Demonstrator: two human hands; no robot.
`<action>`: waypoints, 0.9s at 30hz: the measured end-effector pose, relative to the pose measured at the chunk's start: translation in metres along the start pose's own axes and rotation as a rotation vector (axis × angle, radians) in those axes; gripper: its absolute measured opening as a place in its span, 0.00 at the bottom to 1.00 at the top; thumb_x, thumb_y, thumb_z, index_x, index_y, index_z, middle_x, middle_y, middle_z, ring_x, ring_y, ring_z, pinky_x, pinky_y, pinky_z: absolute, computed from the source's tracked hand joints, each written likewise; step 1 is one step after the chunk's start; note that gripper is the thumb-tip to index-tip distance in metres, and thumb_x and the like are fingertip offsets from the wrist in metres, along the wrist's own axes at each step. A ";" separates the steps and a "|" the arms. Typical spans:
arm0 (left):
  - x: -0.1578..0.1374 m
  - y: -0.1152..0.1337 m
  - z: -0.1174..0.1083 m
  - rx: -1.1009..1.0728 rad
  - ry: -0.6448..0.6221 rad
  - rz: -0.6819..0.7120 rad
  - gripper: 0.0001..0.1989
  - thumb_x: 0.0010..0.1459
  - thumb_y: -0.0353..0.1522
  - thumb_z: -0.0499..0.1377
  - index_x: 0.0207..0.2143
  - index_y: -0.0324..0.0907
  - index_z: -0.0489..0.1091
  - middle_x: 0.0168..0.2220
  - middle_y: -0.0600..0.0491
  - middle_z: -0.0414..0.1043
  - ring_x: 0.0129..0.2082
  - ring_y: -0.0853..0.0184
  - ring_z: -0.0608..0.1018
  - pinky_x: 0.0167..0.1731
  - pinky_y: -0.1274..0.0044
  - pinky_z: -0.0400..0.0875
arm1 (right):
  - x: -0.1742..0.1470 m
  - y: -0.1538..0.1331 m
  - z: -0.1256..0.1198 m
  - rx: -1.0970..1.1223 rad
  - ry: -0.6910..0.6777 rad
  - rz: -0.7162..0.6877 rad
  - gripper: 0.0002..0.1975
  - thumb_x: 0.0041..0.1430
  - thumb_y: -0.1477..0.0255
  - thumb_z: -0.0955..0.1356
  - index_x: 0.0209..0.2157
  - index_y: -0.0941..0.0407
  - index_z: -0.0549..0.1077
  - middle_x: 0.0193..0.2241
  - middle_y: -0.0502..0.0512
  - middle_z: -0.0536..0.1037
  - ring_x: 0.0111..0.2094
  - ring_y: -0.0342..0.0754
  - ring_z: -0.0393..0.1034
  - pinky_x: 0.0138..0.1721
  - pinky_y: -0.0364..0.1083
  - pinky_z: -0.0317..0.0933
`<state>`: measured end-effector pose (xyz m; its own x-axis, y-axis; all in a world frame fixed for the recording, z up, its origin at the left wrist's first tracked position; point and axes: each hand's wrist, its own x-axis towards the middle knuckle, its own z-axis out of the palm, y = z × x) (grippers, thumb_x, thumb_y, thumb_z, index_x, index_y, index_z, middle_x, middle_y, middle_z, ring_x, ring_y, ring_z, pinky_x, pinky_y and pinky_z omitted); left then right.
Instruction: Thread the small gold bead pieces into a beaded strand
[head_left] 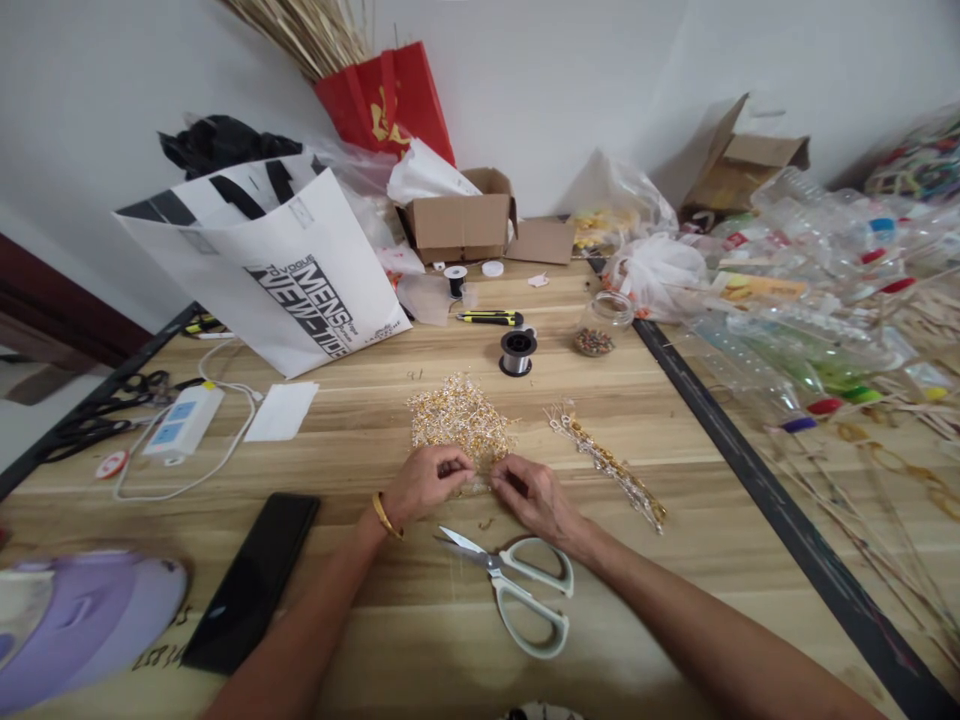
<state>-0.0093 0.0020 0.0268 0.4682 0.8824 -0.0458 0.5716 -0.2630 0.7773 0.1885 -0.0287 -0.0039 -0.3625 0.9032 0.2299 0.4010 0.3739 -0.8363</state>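
A heap of small gold beaded pieces (459,418) lies mid-table. My left hand (427,482), a gold bangle on its wrist, pinches at the heap's near edge. My right hand (531,492) sits close beside it, fingers curled toward the same spot; what each pinches is too small to make out. White-handled scissors (517,590) lie open just below both hands. A finished beaded strand (611,468) stretches out to the right of my right hand.
A wire spool (517,352), bead jar (600,326), utility knife (489,318) and cardboard box (459,228) sit behind the heap. A white shopping bag (277,262), power strip (184,422) and black phone (253,580) are left; plastic bottles (810,290) crowd the right.
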 end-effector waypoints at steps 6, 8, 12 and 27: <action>0.002 0.008 0.009 0.021 0.051 0.077 0.07 0.52 0.31 0.60 0.33 0.39 0.74 0.30 0.53 0.75 0.30 0.70 0.73 0.32 0.80 0.65 | 0.000 0.000 0.001 -0.024 -0.002 -0.042 0.05 0.58 0.76 0.62 0.29 0.57 0.67 0.23 0.49 0.68 0.24 0.42 0.62 0.26 0.40 0.54; 0.001 0.012 0.012 0.041 0.048 0.110 0.05 0.54 0.31 0.59 0.32 0.39 0.74 0.30 0.53 0.75 0.30 0.70 0.73 0.33 0.79 0.65 | 0.000 0.001 0.002 -0.055 -0.004 -0.047 0.05 0.58 0.75 0.62 0.29 0.57 0.67 0.23 0.49 0.69 0.24 0.43 0.62 0.26 0.40 0.54; 0.001 0.014 0.016 0.080 0.062 0.133 0.05 0.55 0.31 0.58 0.28 0.39 0.73 0.27 0.54 0.74 0.28 0.70 0.72 0.32 0.80 0.63 | -0.001 0.004 0.004 -0.124 -0.019 -0.072 0.05 0.59 0.74 0.62 0.29 0.56 0.67 0.24 0.51 0.70 0.25 0.44 0.63 0.27 0.41 0.54; 0.002 0.009 0.018 -0.002 0.044 0.080 0.04 0.52 0.27 0.58 0.25 0.38 0.70 0.23 0.56 0.71 0.23 0.73 0.69 0.26 0.82 0.62 | -0.002 0.002 0.004 -0.142 -0.031 -0.096 0.05 0.59 0.76 0.62 0.29 0.56 0.66 0.25 0.51 0.70 0.26 0.44 0.63 0.28 0.41 0.55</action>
<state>0.0091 -0.0053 0.0218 0.4824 0.8748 0.0440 0.5322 -0.3327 0.7785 0.1863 -0.0303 -0.0084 -0.4296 0.8556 0.2887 0.4774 0.4866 -0.7317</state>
